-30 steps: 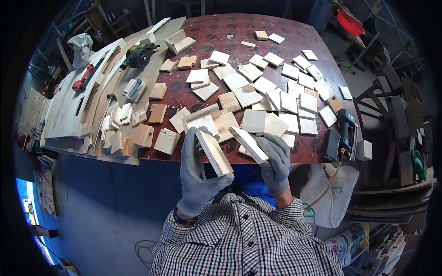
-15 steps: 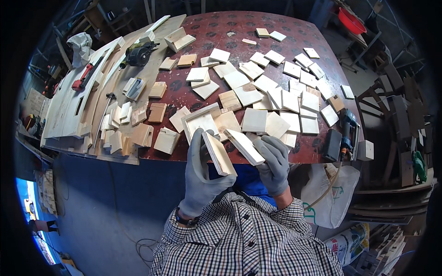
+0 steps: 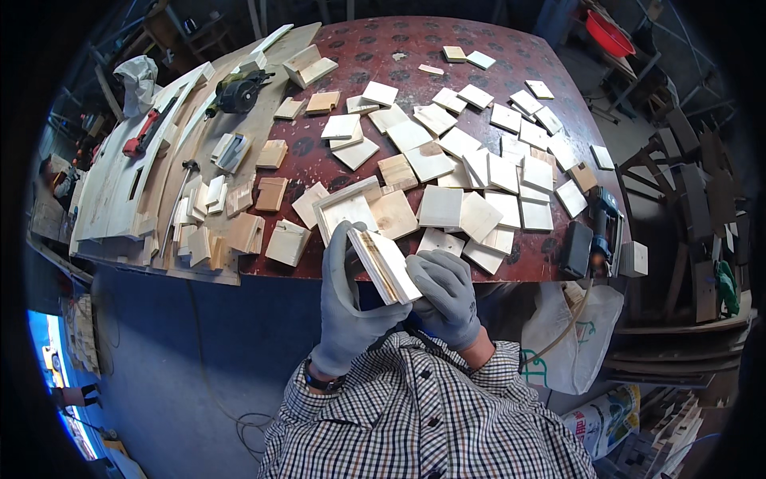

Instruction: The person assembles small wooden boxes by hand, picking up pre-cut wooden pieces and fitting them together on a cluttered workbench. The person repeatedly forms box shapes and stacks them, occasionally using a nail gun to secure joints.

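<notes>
A pair of pale wooden blocks [image 3: 388, 270] is held face to face, tilted, in front of the bench [image 3: 511, 267]'s near edge. The gloved left hand [image 3: 351, 299] grips the pair from the left and below; the gloved right hand [image 3: 444, 294] has its grip closed at the right side, thumb hidden. Just beyond the left fingers lies a shallow wooden tray [image 3: 349, 192] with raised rims, its pale panel showing inside. Loose wooden squares [image 3: 440, 207] spread over the bench, many overlapping. Farther left, a small wooden holder [image 3: 232, 153] has a grey piece set in it. Below the bench's right side hangs a translucent white bag [image 3: 578, 339], with wood showing near its mouth. A red basin [image 3: 609, 34] stands at the far right, its contents too indistinct to tell.
</notes>
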### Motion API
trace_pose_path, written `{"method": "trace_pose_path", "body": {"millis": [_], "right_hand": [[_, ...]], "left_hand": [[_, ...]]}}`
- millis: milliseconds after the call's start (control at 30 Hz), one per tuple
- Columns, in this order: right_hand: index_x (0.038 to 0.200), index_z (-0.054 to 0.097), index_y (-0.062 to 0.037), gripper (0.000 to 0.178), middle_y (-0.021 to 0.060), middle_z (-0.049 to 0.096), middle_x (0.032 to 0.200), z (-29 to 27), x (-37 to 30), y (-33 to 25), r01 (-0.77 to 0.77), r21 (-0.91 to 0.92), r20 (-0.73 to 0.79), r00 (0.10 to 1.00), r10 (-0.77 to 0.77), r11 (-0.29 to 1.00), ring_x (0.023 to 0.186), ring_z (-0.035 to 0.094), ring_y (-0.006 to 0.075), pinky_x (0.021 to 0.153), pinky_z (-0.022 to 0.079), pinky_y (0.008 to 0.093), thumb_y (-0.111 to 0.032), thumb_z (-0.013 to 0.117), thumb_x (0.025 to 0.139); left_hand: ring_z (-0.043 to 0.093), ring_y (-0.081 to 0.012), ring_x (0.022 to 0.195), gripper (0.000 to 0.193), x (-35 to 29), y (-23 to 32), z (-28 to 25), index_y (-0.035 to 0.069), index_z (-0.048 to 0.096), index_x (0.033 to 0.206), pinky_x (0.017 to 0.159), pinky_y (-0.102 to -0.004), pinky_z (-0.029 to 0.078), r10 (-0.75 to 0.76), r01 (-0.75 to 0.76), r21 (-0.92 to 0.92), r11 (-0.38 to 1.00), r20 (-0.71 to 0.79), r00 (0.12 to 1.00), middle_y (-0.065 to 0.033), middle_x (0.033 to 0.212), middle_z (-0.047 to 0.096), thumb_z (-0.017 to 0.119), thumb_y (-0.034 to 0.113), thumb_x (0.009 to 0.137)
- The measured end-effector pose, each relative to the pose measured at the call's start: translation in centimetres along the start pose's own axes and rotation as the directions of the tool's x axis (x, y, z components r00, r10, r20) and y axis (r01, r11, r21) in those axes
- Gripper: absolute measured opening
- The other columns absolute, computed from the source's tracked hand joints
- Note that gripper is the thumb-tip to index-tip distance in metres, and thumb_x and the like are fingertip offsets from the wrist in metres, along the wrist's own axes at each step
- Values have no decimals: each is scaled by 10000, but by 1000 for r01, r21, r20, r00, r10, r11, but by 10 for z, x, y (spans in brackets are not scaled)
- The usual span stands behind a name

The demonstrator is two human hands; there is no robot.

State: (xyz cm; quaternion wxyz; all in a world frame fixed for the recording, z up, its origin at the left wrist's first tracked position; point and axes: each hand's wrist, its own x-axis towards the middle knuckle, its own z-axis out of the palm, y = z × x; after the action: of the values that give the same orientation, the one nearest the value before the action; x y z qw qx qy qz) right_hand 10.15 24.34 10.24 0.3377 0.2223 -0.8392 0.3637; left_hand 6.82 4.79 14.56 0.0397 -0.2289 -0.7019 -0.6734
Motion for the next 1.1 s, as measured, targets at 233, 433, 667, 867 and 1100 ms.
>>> {"method": "trace_pose_path", "body": {"millis": [233, 433, 667, 867, 1100], "right_hand": [[1329, 675, -61, 471, 124, 682, 1329, 0, 2, -3, -2, 71, 50, 999, -2, 997, 1262, 633, 337, 1086, 475, 477, -278, 744, 917], [1353, 663, -41, 469, 140, 670, 1351, -2, 3, -4, 5, 78, 109, 994, -13, 997, 1287, 611, 339, 1102, 462, 487, -280, 702, 951], [1405, 622, -30, 608, 131, 646, 1412, -2, 2, -3, 15, 198, 230, 971, -62, 980, 1304, 600, 324, 1138, 418, 498, -448, 671, 966], [1508, 519, -29, 849, 200, 509, 1522, 3, 8, -15, -284, 274, 360, 916, 176, 919, 1356, 554, 348, 1162, 404, 503, -513, 783, 863], [1636, 278, -26, 983, 228, 492, 1494, -5, 9, -24, -778, 369, 707, 590, 391, 508, 1407, 529, 344, 1170, 437, 418, -376, 791, 873]], "left_hand": [[520, -313, 1392, 1312, -2, 2, -4, -43, 116, 1650, 1159, -436, 469, 21, -22, 100, 995, 8, 1000, -221, 1560, 415, 987, 160, 691], [514, -355, 1399, 1303, -2, 0, -7, -67, 110, 1645, 1149, -452, 474, 185, -189, 351, 917, 44, 982, -256, 1547, 429, 974, 270, 731], [583, -379, 1269, 1014, -6, -12, -15, 21, 400, 1540, 1059, -468, 538, 218, -236, 469, 851, 94, 972, -212, 1440, 535, 898, 180, 671], [544, -278, 1315, 889, -15, -23, -13, -20, 417, 1501, 1121, -420, 465, -208, 181, -169, 969, -161, 965, -162, 1447, 502, 705, 278, 715], [576, -286, 1271, 905, -16, -22, -4, -42, 424, 1489, 1085, -423, 488, -274, 256, -150, 955, -113, 955, -175, 1370, 533, 691, 376, 732]]}}
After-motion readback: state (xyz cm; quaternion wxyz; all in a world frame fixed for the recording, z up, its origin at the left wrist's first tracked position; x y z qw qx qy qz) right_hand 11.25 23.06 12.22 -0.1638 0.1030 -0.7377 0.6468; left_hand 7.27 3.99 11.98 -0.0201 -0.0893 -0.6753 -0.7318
